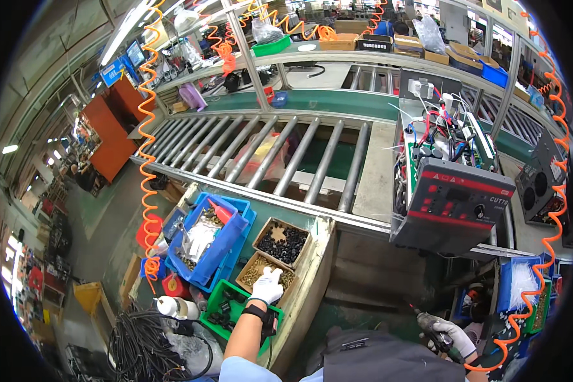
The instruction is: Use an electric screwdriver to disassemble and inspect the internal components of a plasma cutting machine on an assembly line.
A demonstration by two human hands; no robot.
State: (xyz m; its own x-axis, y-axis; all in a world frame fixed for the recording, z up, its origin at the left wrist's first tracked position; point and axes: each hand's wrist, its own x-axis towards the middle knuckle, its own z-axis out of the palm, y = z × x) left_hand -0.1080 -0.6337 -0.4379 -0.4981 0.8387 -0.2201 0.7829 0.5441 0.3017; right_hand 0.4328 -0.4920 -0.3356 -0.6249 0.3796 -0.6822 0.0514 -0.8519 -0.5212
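My left hand, in a white glove, is over a small cardboard box of brass-coloured fittings. Its fingers are bent together at the fittings, and what they pinch, if anything, is too small to make out. At the lower right my gloved right hand is closed round a power screwdriver, its tip pointing up and left. An orange coiled hose runs to the screwdriver's rear end. Beyond the right hand stands an opened machine with a dark, red-striped control panel and bare wiring on top.
Beside the fittings lie a box of black parts, a blue bin and a green bin. A roller conveyor crosses ahead. Black cables are heaped at lower left. Another orange coiled hose hangs at left.
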